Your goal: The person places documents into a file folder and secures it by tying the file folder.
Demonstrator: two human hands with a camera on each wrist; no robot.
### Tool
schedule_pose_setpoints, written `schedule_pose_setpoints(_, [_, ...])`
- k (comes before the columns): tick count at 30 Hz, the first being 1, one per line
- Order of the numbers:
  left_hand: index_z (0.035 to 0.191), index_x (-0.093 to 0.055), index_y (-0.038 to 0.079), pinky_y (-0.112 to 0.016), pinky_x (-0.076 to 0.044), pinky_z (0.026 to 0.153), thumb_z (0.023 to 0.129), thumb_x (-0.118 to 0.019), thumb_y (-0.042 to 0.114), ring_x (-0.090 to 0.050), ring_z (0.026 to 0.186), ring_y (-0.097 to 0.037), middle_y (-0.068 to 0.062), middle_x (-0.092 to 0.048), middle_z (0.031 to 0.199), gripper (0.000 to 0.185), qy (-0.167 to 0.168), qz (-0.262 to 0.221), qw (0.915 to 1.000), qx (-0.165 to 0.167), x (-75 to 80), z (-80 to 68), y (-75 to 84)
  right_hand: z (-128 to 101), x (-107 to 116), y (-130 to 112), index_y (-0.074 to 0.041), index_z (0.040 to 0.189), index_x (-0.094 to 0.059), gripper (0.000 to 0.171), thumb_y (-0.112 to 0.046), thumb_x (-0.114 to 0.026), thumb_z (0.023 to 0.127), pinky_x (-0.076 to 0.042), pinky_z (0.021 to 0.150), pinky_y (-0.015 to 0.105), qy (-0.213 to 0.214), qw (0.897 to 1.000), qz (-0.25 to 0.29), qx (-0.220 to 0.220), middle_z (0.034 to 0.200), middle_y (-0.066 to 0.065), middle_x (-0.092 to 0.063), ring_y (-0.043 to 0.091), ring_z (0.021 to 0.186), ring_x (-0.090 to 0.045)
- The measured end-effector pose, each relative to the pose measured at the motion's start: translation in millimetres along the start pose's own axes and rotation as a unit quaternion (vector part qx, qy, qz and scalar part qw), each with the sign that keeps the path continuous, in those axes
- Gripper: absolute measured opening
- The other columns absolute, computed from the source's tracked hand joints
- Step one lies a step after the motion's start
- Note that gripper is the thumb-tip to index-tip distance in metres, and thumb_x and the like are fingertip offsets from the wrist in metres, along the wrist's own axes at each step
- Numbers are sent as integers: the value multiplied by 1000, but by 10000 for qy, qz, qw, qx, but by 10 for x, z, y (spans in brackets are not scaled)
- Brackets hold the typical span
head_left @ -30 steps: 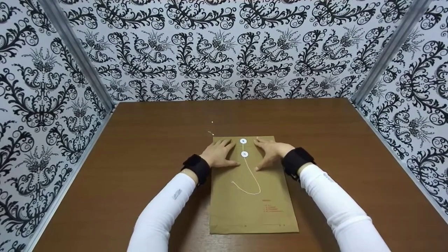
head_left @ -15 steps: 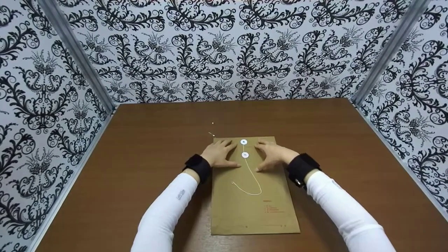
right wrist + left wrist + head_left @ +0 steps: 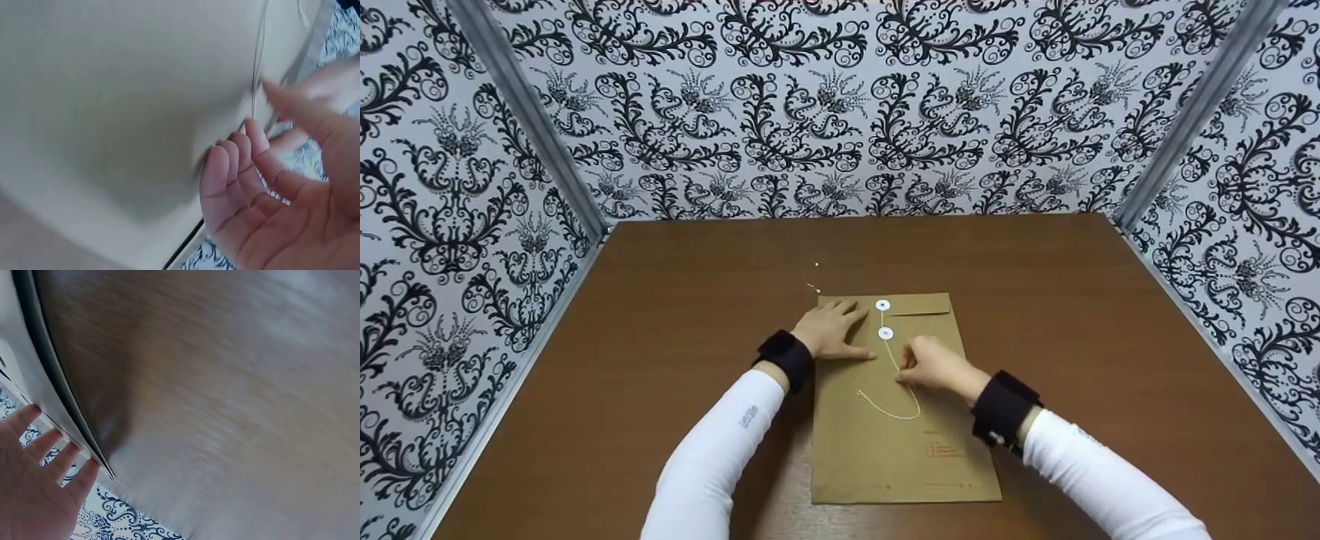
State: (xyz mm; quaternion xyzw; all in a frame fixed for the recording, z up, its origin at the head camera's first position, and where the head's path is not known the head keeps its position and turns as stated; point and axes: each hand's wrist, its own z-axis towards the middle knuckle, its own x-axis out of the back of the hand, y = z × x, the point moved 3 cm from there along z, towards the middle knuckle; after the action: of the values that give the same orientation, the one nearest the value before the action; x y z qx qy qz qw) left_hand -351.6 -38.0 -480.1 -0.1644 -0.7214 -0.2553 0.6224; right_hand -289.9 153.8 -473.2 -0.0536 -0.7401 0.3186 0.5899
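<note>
A brown paper envelope [image 3: 900, 450] lies flat on the wooden table [image 3: 682, 300], its flap at the far end. Two white discs [image 3: 883, 305] [image 3: 886, 333] sit on the flap end, and a loose white string [image 3: 907, 390] trails from them in a loop. My left hand [image 3: 829, 330] rests flat on the envelope's upper left corner, fingers straight [image 3: 34, 484]. My right hand [image 3: 934, 367] hovers just right of the string below the lower disc. In the right wrist view its fingers [image 3: 230, 169] are loosely curled and the thumb stands apart beside the string [image 3: 260, 50], with nothing pinched.
Black-and-white patterned walls [image 3: 840, 112] close the table in at the back and both sides. Two tiny pale specks [image 3: 815, 264] lie on the wood beyond the envelope's far left corner. Bare wood surrounds the envelope.
My right hand has left the envelope's upper right corner and drawn back and inward to the string, its fingers curling. The left hand and envelope have stayed put.
</note>
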Motion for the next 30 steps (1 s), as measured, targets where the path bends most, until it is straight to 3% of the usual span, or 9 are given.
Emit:
schedule_pose_setpoints(6, [157, -44, 15, -54, -41, 120, 87, -66, 67, -40, 151, -38, -14, -40, 164, 90, 31, -35, 10000, -21, -12, -2, 0, -24, -77, -46, 1, 76, -68, 11, -3, -73, 85, -37, 57, 19, 76, 9999, -124, 67, 69, 2, -62, 9, 61, -45])
schedule_pose_setpoints(12, [157, -43, 16, -53, -36, 123, 89, -64, 67, -35, 154, -38, -13, -35, 167, 88, -158, -81, 9998, 83, -6, 5, 4, -45, -42, -58, 1, 84, -73, 12, -5, -65, 91, -35, 58, 18, -58, 9999, 75, 59, 72, 1, -63, 7, 61, -44])
schedule_pose_setpoints(16, [157, -43, 16, -54, -37, 123, 90, -64, 67, -35, 154, -38, -13, -35, 167, 87, -189, -54, 9998, 75, -2, 12, 14, -42, -6, -30, 4, 91, -72, 13, -4, -62, 92, -40, 58, 17, -160, 9977, 647, -84, 79, 5, -69, 5, 63, -50])
schedule_pose_setpoints(20, [156, -44, 15, -53, -38, 122, 89, -65, 67, -36, 153, -39, -14, -35, 167, 87, -155, -13, 9999, 39, -5, 15, 17, -33, -4, 11, 10, 95, -68, 14, 0, -58, 93, -50, 58, 15, -394, 9860, 1600, -252, 83, 17, -74, 3, 62, -59])
schedule_pose_setpoints(22, [156, -43, 15, -53, -38, 123, 89, -65, 67, -36, 153, -39, -14, -36, 167, 88, -148, -8, 9999, 47, -5, 18, 17, -30, 0, 30, 11, 93, -67, 13, 2, -58, 92, -52, 58, 16, -451, 9822, 1809, -227, 84, 23, -75, 4, 60, -60])
schedule_pose_setpoints(25, [157, -43, 16, -52, -38, 123, 88, -65, 67, -36, 153, -38, -13, -35, 167, 88, -148, 2, 9999, 74, -13, 20, 12, -32, 26, 60, 11, 89, -67, 9, 4, -61, 90, -50, 55, 15, -473, 9838, 1725, -128, 80, 24, -74, 3, 57, -59])
schedule_pose_setpoints(30, [157, -43, 16, -53, -39, 121, 89, -65, 68, -36, 153, -38, -13, -35, 167, 88, -122, 38, 9999, 85, -39, 31, -2, -38, 129, 154, 8, 88, -70, 5, 3, -68, 86, -43, 52, 16, -261, 9924, 1196, -88, 70, 11, -71, 3, 53, -54])
